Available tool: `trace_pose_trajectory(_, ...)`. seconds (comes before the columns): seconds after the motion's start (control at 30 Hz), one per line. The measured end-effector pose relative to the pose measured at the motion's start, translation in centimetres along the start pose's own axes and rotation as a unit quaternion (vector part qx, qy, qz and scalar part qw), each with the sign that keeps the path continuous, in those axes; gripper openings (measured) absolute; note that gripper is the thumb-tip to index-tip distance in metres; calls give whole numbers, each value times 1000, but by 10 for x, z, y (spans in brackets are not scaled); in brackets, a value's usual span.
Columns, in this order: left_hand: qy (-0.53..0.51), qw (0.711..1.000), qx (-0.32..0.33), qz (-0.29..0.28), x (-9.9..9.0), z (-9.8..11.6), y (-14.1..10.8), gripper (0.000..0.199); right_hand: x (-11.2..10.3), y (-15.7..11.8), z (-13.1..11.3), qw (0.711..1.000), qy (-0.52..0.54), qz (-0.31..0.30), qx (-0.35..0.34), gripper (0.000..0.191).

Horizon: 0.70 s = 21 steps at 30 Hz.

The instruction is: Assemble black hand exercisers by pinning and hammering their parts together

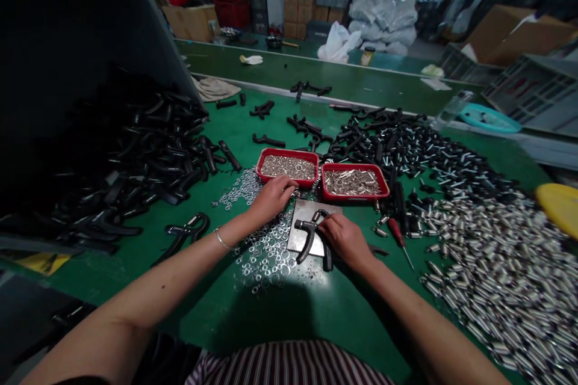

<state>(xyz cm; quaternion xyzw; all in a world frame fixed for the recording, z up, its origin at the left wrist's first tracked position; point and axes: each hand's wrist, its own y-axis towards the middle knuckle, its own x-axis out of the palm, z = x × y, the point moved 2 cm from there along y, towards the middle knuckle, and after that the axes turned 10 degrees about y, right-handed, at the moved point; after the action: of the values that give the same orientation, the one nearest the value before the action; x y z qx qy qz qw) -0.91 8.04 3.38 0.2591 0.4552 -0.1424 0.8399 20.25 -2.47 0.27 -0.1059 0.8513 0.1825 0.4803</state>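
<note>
My right hand (345, 239) grips a black hand-grip exerciser (309, 240) by its right side, near the curved top. The exerciser has two handles and a small silver spring, and rests on a square metal plate (295, 239). My left hand (273, 195) is pinched just in front of a red tray of tiny metal parts (289, 166); anything between its fingertips is too small to make out. Beside it is a second red tray (354, 198) with small metal pins. Loose washers and nuts (271, 246) are scattered under and beside my left forearm.
A large grey bin (156, 18) spills black handles (167, 150) at left. Another exerciser (185, 231) lies near my left forearm. To the right are a red screwdriver (397, 233), piled silver springs (506, 271), black knobs with screws (419, 147) and a yellow lid (560, 207).
</note>
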Motion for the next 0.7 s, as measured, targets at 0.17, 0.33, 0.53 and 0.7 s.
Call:
trace_pose_trajectory(0.17, 59, 998, -21, 0, -9, -35, 36, 21, 0, 2, -5, 995, -84, -34, -42, 26)
trace_pose_trajectory(0.33, 179, 982, -17, -61, -4, -58, 60, 25, 8, 0, -9, 995, -91, -36, -33, 28)
trace_pose_trajectory(0.53, 259, 961, -50, -80, 3, -72, 81, 20, -6, 3, 1, 995, 98, -17, 27, 22)
trace_pose_trajectory(0.7, 290, 953, -46, -72, 5, -71, 80, 25, -46, -70, 19, 990, 13, 53, 131, 27)
